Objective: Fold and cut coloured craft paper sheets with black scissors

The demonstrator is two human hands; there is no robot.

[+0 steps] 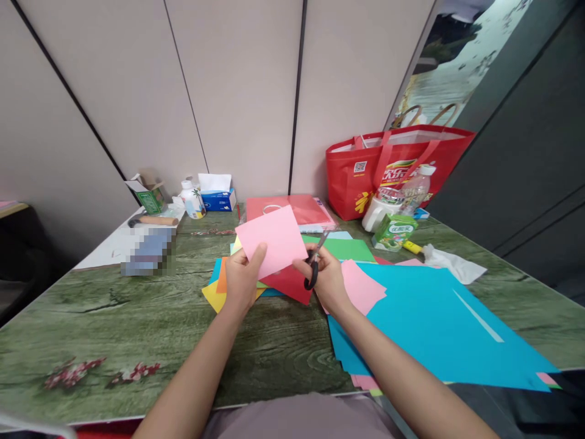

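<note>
A square of pink paper (pixel 273 241) is pinched by my left hand (pixel 242 274), its thumb lying on the front face. My right hand (pixel 333 279) has black-handled scissors (pixel 313 273), with the blades pointing up and away, just right of the square. The right fingertips come close to the square's right corner; whether they touch it I cannot tell. Beneath my hands lie sheets of red paper (pixel 292 285), yellow paper (pixel 214 297) and green paper (pixel 350 249). More pink paper (pixel 363 286) rests beside my right wrist.
Large blue sheets (pixel 425 329) cover the table's right side, under my right forearm. Along the back stand a red bag (pixel 351 189), a plastic bottle (pixel 417 189), a white mug (pixel 375 213), a green carton (pixel 395 233) and a tissue box (pixel 218 200). A hammer (pixel 158 221) lies at left.
</note>
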